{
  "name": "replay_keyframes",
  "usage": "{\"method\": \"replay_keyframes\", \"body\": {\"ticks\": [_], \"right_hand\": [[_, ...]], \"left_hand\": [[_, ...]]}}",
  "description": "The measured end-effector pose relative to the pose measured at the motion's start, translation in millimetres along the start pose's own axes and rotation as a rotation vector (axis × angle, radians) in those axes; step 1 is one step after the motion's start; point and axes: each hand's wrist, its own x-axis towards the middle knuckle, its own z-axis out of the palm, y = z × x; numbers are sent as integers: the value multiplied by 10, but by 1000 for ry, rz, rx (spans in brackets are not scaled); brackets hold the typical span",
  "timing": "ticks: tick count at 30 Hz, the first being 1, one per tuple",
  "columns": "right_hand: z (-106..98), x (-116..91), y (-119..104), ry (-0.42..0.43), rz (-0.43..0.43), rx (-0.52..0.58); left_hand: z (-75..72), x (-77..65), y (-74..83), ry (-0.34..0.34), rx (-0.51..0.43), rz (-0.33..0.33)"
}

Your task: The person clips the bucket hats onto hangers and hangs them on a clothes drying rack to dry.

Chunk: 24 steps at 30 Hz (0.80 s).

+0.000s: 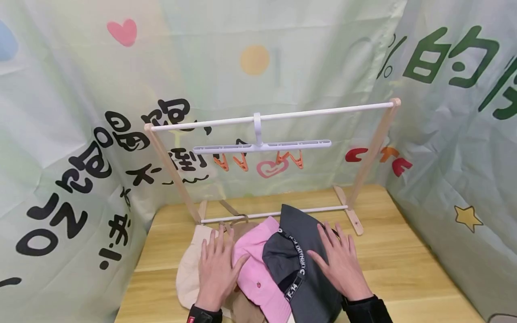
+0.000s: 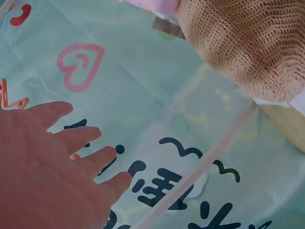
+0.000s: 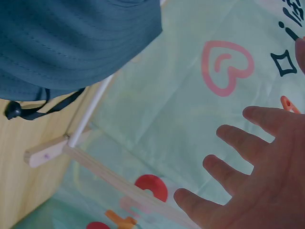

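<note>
Fingers, both hands: what do you have?

Straight and spread, thumbs held out to the side, grasping nothing. Left hand over the left part of the hat pile; right hand over the right edge. Wrist views show a gap between each hand and the hats.

Directly below, then?

From left to right: cream hat, brown hat, pink cap with a tiny red motif, dark grey hat. All overlapping on the tabletop, near its front edge. Left wrist view gives a coarse tan knit close up.

Anything on the grey one?

Wide brim; black band with white lettering, "F-14" legible. Right wrist view adds a black cord with a toggle.

Move out past the pile.

Rack just behind: two wooden posts, white lower bar, white top bar. Lilac hanger hooked near the middle of the top bar, orange clips below its arms, two per side.

And the edges?

Pale printed cloth behind and to both sides: hearts, a yellow star on the right, black and green characters. Dark sleeves at both wrists.
</note>
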Motion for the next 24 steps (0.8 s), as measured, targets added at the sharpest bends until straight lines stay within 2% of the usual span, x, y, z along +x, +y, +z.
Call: {"method": "replay_keyframes", "body": {"ticks": [9, 16, 20, 24], "right_hand": [[3, -41, -7, 41, -15, 19], [58, -162, -39, 106, -67, 10], [123, -259, -58, 80, -62, 14], [173, -341, -53, 42, -30, 54]], "left_hand": [[-22, 81, 34, 8, -3, 21], [-44, 118, 149, -42, -68, 16], [-11, 122, 207, -27, -78, 35], [42, 184, 288, -27, -86, 53]]}}
